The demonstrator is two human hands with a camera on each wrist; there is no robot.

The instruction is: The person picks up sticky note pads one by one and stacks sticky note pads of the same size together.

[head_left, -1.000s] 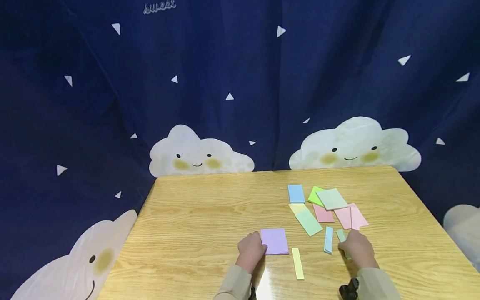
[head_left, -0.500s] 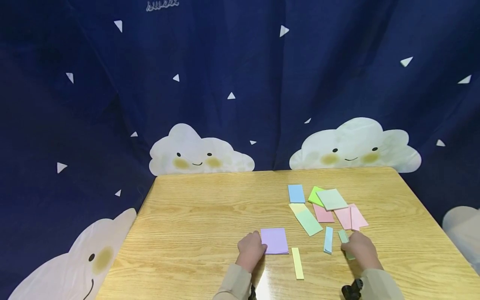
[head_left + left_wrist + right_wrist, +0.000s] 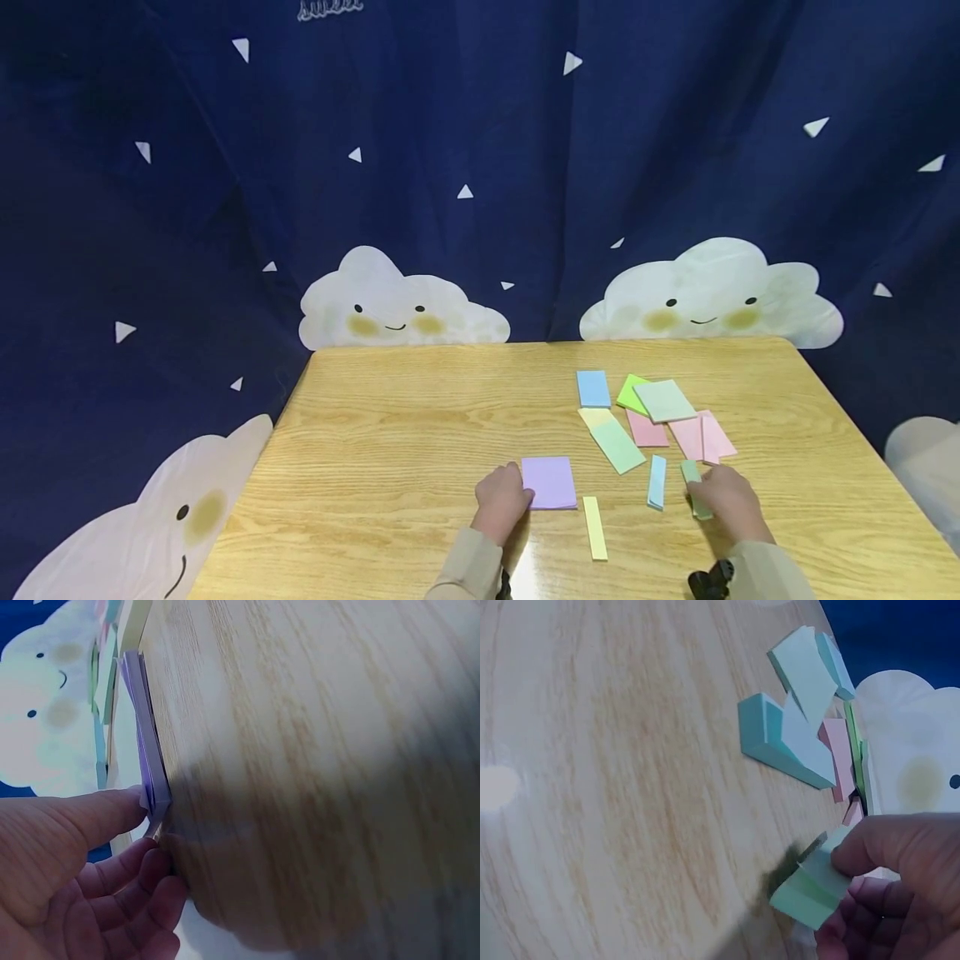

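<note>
purple pad (image 3: 548, 482) is pinched by the left hand (image 3: 502, 501), green strip (image 3: 810, 891) (near a blue strip (image 3: 656, 481)) by the right hand (image 3: 729, 501).

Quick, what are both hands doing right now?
Left hand: holding the purple notepad by its corner.
Right hand: holding the narrow green notepad.
</note>
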